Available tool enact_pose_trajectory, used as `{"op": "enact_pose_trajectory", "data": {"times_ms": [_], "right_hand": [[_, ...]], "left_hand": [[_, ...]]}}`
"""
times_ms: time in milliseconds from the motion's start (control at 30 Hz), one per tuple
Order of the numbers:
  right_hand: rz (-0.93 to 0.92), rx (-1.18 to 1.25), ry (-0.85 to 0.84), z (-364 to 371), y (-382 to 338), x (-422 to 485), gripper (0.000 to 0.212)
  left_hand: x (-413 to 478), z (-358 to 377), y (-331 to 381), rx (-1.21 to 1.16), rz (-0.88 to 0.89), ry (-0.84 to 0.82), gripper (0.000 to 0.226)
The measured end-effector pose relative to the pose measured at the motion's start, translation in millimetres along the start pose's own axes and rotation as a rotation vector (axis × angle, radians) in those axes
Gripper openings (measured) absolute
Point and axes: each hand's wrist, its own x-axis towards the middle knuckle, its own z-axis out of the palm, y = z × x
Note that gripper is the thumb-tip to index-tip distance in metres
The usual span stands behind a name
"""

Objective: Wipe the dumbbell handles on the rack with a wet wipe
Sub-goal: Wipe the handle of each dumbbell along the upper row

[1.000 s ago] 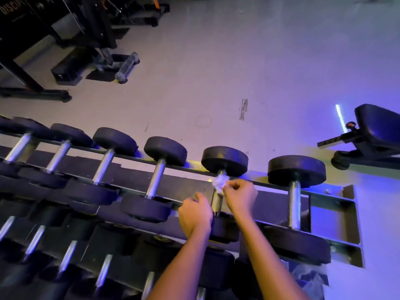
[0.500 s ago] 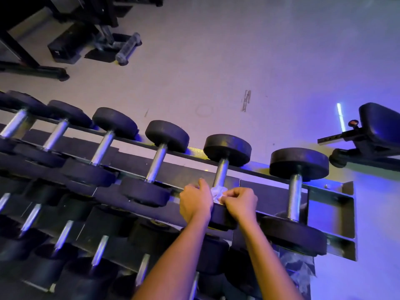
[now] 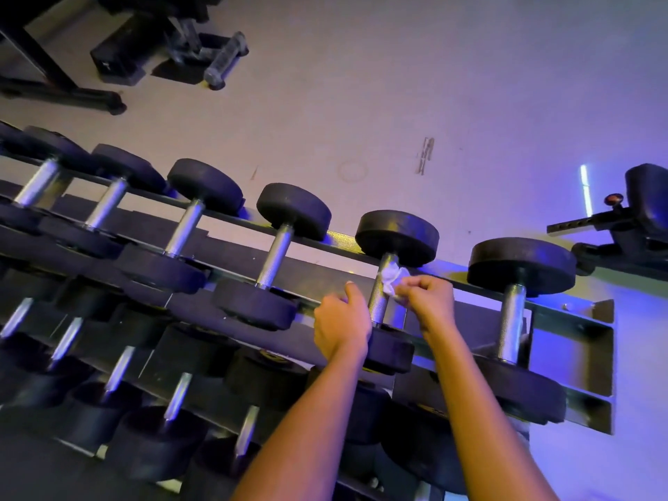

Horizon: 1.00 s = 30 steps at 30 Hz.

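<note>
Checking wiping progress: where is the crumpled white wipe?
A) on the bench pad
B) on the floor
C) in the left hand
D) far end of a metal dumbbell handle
D: the right hand pinches the crumpled white wipe against the knurled metal handle, beside its far black head.

Dim gym with a heavy blue-violet cast, strongest at right. White glare strip (image 3: 585, 189) on pale smooth floor (image 3: 397, 85). Chrome knurled dumbbell handles (image 3: 274, 262) catch highlights. Black steel rack (image 3: 578, 330) lower tiers lost in shadow. Wide-angle bending at edges, slightly soft overall.
</note>
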Motion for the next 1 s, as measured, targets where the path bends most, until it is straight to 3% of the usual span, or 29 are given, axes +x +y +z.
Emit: {"op": "enact_pose_trajectory", "data": {"times_ms": [100, 200, 400, 533, 633, 767, 900, 1000], "right_hand": [[0.035, -0.116, -0.041, -4, 23, -27, 0.018], [-0.024, -0.218, 0.035, -1, 27, -39, 0.013], [-0.335, -0.295, 0.240, 24, -13, -25, 0.011], [-0.445, -0.413, 0.253, 35, -32, -8, 0.006], [-0.413, -0.533, 0.229, 33, -31, -12, 0.010], [-0.240, -0.623, 0.106, 28, -11, -39, 0.012], [-0.134, -0.546, 0.076, 23, 0, -51, 0.009], [-0.163, -0.517, 0.143, 32, -4, -42, 0.013]], "left_hand": [[0, 0, 0, -0.013, 0.010, 0.012, 0.049], [0, 2, -1, -0.030, 0.015, 0.013, 0.050], [-2, -1, -2, -0.059, 0.019, 0.014, 0.055], [-6, -5, 0, -0.090, 0.016, 0.021, 0.054], [-6, -6, 0, -0.090, 0.022, 0.031, 0.061], [-6, -6, 0, -0.122, 0.033, 0.038, 0.065], [-8, -7, 1, -0.132, 0.026, 0.023, 0.064], [-8, -8, 2, -0.133, 0.030, 0.019, 0.066]]}}
